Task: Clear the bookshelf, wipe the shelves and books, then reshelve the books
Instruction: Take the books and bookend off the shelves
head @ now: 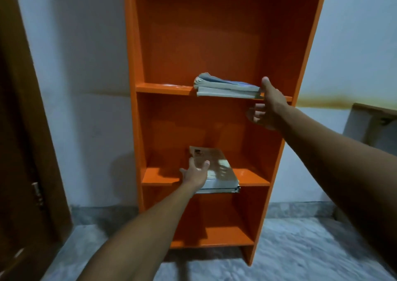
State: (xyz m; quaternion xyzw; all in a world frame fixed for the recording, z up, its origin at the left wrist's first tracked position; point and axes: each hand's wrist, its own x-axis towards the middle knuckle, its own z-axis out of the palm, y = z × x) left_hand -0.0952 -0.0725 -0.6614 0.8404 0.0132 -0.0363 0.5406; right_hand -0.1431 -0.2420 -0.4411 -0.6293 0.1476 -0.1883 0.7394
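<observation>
An orange bookshelf [214, 44] stands against the wall. On its upper shelf lies a small flat stack of books [225, 87], blue cover on top. My right hand [268, 106] is at the stack's right end, thumb up by the books and fingers spread below the shelf edge. On the middle shelf lies another flat stack with a pale cover [219, 171], jutting over the front edge. My left hand [196, 173] grips its left side, thumb on the cover. The bottom shelf [210, 235] is bare.
A dark wooden door [25, 151] stands at the left. A pale wall is behind the shelf, with a brown stain at the right. A board or frame [373, 126] leans at the right. The floor [300, 248] is grey stone.
</observation>
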